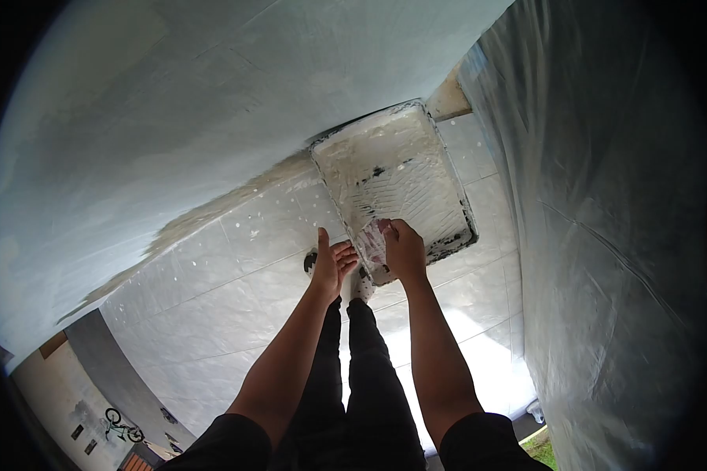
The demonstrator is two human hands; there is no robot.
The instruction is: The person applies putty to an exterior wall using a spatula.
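Note:
A black paint tray [404, 184], coated with white paint and with a ribbed slope, lies on the floor against the wall. My right hand [405, 250] is closed on a flat, pinkish piece smeared with white [371, 240], held above the tray's near left part. Its exact kind I cannot make out. Just left of that piece is my left hand [334, 263], holding nothing, thumb up and fingers apart and slightly curled. My shoes and dark trouser legs show below the hands.
A partly painted wall [173, 118] rises on the left, with an uneven paint edge along its base. Clear plastic sheeting [605, 235] hangs down the right side. Tiled floor [220, 290] carries white spots. A bicycle [123, 426] stands far off at lower left.

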